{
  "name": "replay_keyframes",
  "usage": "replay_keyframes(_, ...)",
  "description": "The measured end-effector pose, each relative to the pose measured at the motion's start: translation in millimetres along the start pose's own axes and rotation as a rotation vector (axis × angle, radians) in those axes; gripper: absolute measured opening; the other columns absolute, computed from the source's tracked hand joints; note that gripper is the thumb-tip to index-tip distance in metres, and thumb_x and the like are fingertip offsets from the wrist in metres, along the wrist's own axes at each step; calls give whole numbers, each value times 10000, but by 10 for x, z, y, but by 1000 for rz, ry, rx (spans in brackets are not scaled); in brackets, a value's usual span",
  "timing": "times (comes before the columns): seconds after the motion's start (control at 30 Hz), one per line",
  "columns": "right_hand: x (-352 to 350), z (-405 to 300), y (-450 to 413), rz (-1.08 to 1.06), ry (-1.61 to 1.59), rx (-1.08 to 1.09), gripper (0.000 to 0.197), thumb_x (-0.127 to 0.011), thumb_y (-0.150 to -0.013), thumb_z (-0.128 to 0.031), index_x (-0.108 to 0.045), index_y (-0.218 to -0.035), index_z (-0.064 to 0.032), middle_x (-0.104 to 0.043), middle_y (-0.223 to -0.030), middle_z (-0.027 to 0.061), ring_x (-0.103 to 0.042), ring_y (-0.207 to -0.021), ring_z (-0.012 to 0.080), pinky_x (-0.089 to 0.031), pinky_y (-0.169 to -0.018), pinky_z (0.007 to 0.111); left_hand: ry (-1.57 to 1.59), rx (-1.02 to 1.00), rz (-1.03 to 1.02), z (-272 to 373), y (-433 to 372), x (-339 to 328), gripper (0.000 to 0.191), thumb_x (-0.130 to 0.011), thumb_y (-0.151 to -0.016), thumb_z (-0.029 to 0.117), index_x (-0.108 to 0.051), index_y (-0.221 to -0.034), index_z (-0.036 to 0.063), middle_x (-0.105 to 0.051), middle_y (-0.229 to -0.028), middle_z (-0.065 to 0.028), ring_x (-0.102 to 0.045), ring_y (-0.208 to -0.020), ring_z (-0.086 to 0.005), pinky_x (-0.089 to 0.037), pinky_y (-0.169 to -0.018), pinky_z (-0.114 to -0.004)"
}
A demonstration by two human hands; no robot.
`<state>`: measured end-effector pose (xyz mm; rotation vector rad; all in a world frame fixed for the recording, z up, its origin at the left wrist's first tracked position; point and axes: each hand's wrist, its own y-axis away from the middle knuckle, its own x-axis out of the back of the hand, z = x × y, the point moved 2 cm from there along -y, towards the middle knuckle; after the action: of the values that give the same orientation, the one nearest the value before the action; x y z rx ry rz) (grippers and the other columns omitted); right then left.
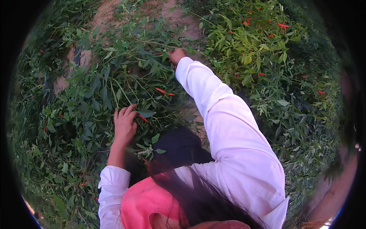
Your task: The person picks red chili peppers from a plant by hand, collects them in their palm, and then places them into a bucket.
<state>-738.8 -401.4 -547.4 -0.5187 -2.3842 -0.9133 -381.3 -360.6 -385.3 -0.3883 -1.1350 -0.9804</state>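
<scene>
My left hand (125,123) rests among the green stems of a chili plant (123,88), back of the hand up and fingertips at the stems. Whether it grips a stem is hidden by the leaves. Just right of its fingers hangs a red chili pepper (143,118). Another red chili (165,91) lies in the foliage farther up. My right hand (177,55) reaches far forward to the plant's upper right side, its fingers closed. Red pepper shows at its fingertips and below the palm, though leaves and the white sleeve (226,111) partly cover it.
A lighter green chili plant (243,43) with several red peppers stands at the upper right. Dense foliage (57,137) fills the left side. Bare soil (183,20) runs between the rows. Dark hair (197,189) and pink cloth (151,197) cover the lower middle.
</scene>
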Motion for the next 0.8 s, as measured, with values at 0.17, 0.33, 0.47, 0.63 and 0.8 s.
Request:
replay_keyframes(0.17,-61,398,-209,131,220,132,345,-547,-818,-299,-627,-976,-3,-622,-994,230,-608,-906,371,-480,-766,442,-1,-43,36,9,-66,24,324,-517,-648,-11,-594,-951,75,-502,-1250,-5,-451,-1144,-245,-238,-1054,-531)
replay_keyframes(0.33,-159,-150,-147,241,499,398,279,-530,-796,-174,-566,-1058,-86,-599,-1050,182,-599,-910,377,-495,-756,473,-9,4,39,-37,1,9,324,-514,-656,-9,-602,-958,70,-509,-1248,-15,-450,-1152,-246,-234,-1059,-527)
replay_keyframes(0.47,101,388,-557,403,126,544,349,-551,-765,-162,-558,-1113,-132,-558,-1125,169,-588,-925,373,-489,-767,454,27,-104,22,-1,-169,6,326,-524,-653,-8,-579,-967,59,-489,-1278,-18,-433,-1172,-267,-240,-1050,-534)
replay_keyframes(0.63,-33,-610,-75,99,295,330,324,-559,-765,-181,-585,-1077,-97,-598,-1089,151,-607,-894,357,-491,-767,444,11,-2,44,-80,36,-9,310,-530,-644,-6,-569,-946,49,-486,-1279,-20,-434,-1167,-269,-239,-1053,-537)
replay_keyframes(0.8,-79,-394,-107,166,716,520,238,-544,-779,-224,-650,-929,-72,-642,-952,177,-618,-886,354,-504,-752,436,24,13,44,-58,12,26,328,-514,-652,-20,-610,-955,61,-507,-1251,-12,-447,-1160,-250,-230,-1073,-515)
